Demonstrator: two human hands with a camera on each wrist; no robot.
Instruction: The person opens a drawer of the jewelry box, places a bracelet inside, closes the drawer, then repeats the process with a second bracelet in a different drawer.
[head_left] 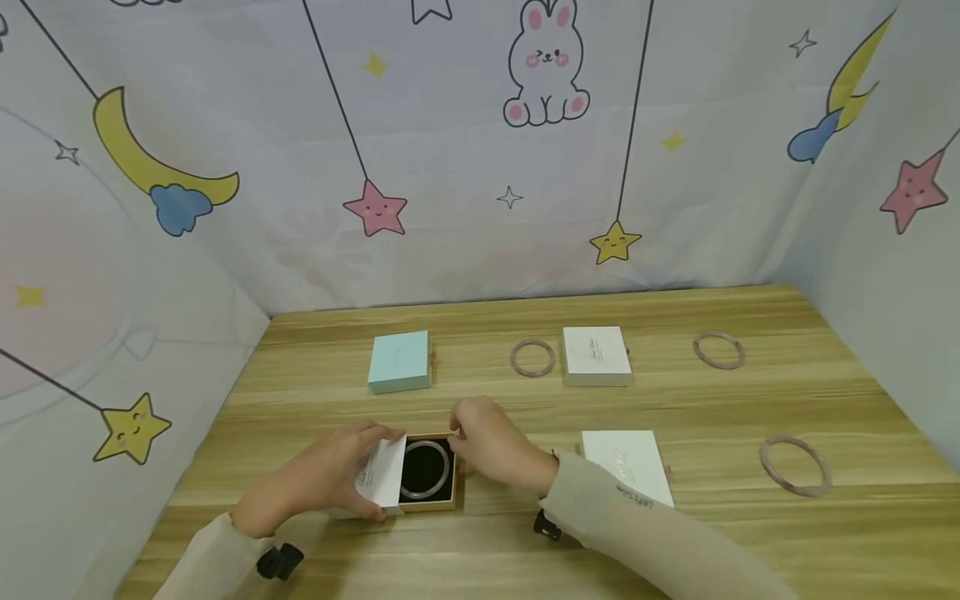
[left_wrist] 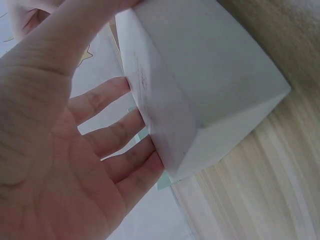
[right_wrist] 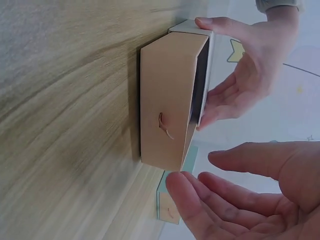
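My left hand grips the white sleeve of a small gift box, thumb on its near side and fingers along the far side. Out of the sleeve's right end sticks a tan drawer, partly pulled out. A pale bangle lies on the drawer's black lining, its left edge near the sleeve. My right hand is by the drawer's far right corner. In the right wrist view its thumb and fingers are apart with nothing between them. A thin pull loop hangs on the drawer's front.
Behind stands a light-blue box, with a loose bangle and a white box to its right. Another white box sits partly behind my right sleeve. Two more bangles, a far one and a nearer one, lie at right.
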